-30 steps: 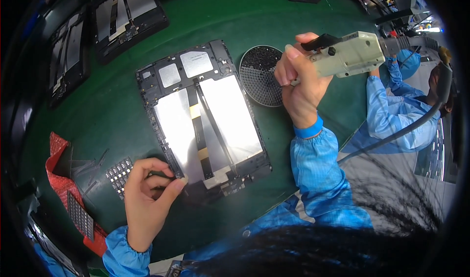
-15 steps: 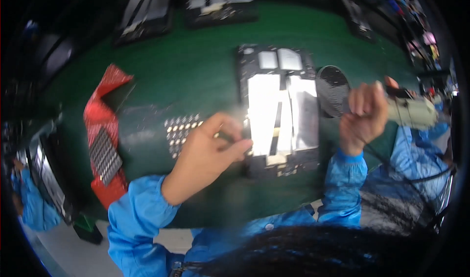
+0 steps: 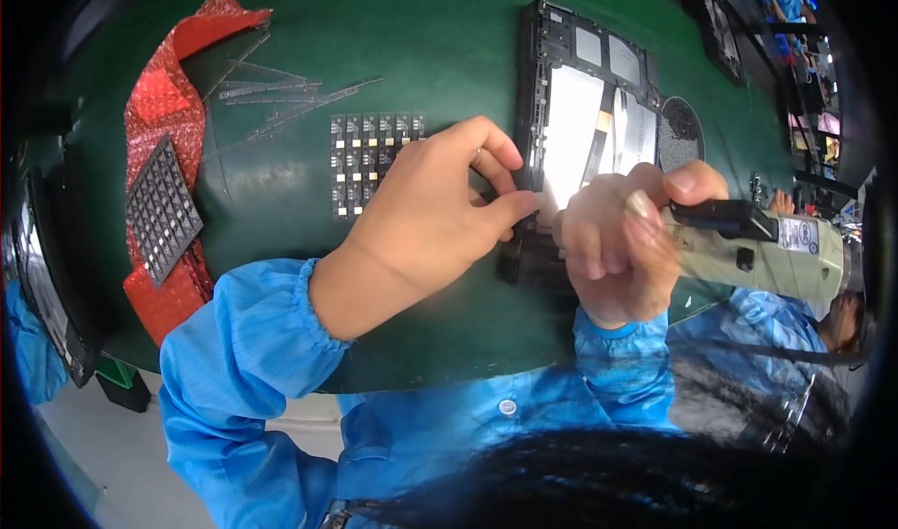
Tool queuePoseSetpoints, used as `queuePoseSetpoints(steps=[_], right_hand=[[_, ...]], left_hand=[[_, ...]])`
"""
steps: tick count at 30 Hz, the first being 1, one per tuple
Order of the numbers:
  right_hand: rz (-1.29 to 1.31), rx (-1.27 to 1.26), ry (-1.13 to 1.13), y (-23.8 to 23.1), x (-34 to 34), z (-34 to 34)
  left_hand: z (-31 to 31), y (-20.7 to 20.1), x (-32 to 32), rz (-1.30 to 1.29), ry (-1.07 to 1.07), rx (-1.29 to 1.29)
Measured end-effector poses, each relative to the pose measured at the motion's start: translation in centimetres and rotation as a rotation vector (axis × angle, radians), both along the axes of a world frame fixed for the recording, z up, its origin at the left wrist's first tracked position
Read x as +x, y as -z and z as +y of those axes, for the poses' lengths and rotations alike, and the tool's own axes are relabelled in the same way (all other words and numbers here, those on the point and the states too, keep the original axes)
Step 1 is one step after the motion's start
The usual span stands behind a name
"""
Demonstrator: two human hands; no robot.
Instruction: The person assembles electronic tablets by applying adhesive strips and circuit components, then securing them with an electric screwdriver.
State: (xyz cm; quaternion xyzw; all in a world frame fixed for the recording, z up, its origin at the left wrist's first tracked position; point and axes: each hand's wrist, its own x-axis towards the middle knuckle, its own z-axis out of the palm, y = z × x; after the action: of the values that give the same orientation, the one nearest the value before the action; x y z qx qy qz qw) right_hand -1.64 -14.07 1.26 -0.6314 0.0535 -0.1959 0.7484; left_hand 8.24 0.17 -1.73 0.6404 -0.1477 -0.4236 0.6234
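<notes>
An opened black electronic device (image 3: 571,94) with silver plates inside lies to the right of the table's middle. My left hand (image 3: 421,202) is at its left edge. The thumb and forefinger are bent against the rim, and the other fingers are partly hidden. My right hand (image 3: 622,244), smeared by motion, is over the device's lower right part, closed around the front end of a beige electric screwdriver (image 3: 795,253) with a black lever. The screwdriver's tip is hidden. Left of my left hand is a sheet of small dark circuit pieces (image 3: 360,145) with pale squares, partly covered by the hand.
Red bubble wrap (image 3: 164,99) lies at the left, with a dark patterned sheet (image 3: 164,206) on it. Thin clear strips (image 3: 271,89) are scattered beside it. A round dish (image 3: 681,131) of tiny dark parts stands right of the device. Other people's blue sleeves appear at both sides.
My right hand has moved left with the screwdriver, over the device. The whole view has shifted, so the device appears farther right and shows its left side. My left hand remains at its left edge.
</notes>
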Motion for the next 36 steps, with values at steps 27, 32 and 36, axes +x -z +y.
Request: queuePoseSetpoints(steps=[27, 32, 36], right_hand=[[-0.023, -0.147, -0.064, 0.6, 1.9, 1.2], [-0.057, -0.230, -0.030, 0.6, 1.4, 1.1], [-0.040, -0.311, -0.113, 1.7, 0.5, 0.6]], left_hand=[[0.1, 0.8, 0.0, -0.081, 0.025, -0.006], [0.0, 0.1, -0.5, -0.098, 0.020, -0.039], [0.5, 2.2, -1.0, -0.186, -0.074, -0.101]])
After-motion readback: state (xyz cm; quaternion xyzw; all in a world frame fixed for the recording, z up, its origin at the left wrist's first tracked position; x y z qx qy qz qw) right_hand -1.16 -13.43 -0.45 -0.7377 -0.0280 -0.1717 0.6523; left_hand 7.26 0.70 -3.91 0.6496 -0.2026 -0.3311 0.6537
